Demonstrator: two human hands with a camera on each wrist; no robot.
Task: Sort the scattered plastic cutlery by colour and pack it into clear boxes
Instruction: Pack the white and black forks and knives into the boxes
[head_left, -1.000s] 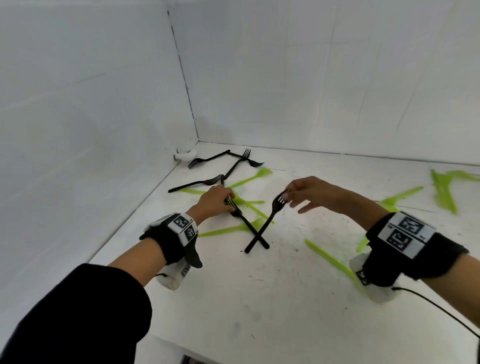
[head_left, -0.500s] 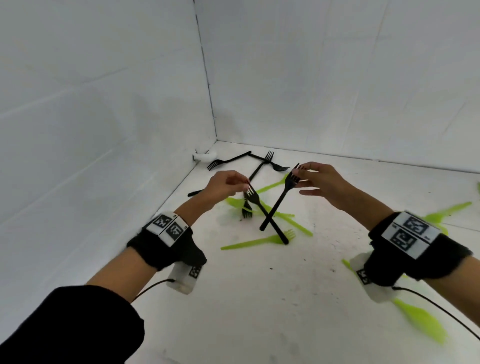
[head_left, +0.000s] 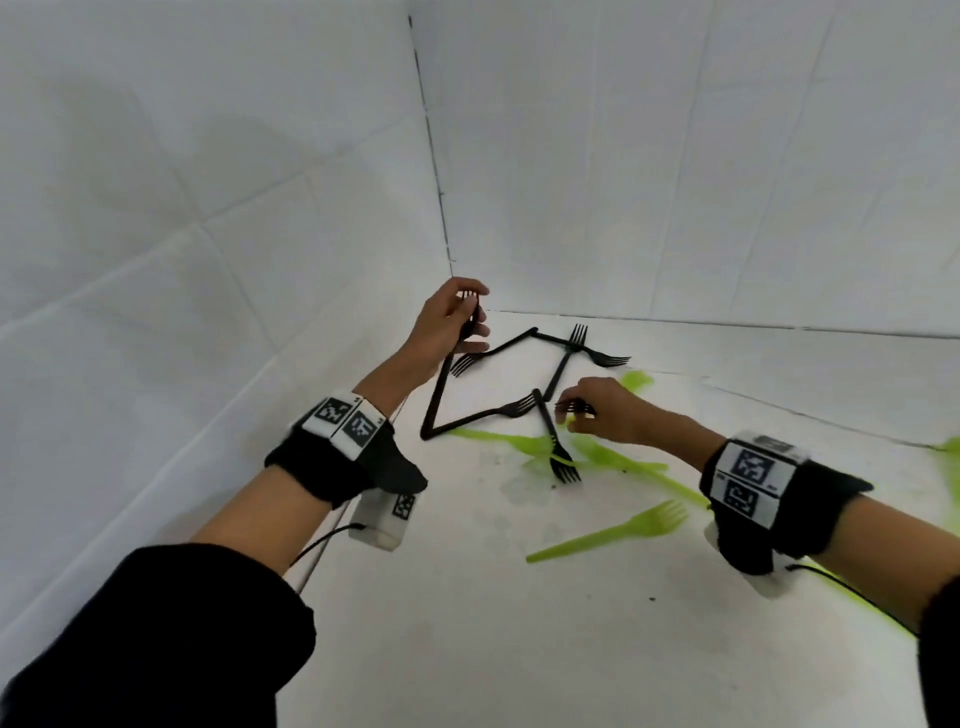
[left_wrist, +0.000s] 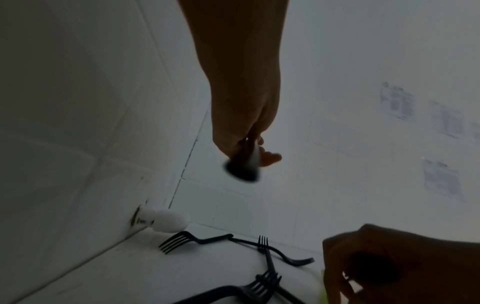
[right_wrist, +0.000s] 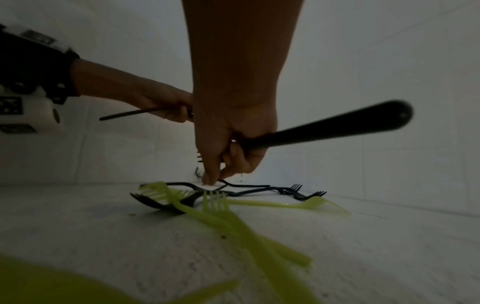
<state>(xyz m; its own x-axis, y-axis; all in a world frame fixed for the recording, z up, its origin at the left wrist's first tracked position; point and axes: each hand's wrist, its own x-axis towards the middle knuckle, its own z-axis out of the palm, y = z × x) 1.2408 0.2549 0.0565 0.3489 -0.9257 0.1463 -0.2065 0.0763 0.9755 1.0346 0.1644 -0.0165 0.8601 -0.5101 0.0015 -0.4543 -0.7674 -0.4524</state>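
Head view: 2 hands over a white table in a wall corner, black and green plastic forks mixed.
L hand: raised at approx 11 o'clock of the pile, fingers curled round the neck of 1 black fork, tines up by the fingertips, handle hanging down toward the table.
R hand: low over the pile centre, fingers closed on another black fork; in the R wrist view its handle sticks out past the palm while thumb and forefinger reach down to a 2nd fork lying on the table. Can't tell if that 1 is pinched yet.
Loose black forks: 1 across the green ones at 6 o'clock of the R hand; 3 or so crossed near the back wall at 12 o'clock.
Green forks: a cluster under and beside the R hand, 1 apart at 5 o'clock.
Boxes: none in view.
Handling: looks v. light, thin, stiff but a bit springy; smooth plastic, so likely slippery and prone to skate on the table.
Where to grip: probably neck or mid-handle, pinched from the sides; lift 1 end 1st where forks cross.
Risk: tines could snag in a neighbour and drag a green fork along.
Stage: est. early, black ones being gathered, nothing packed.
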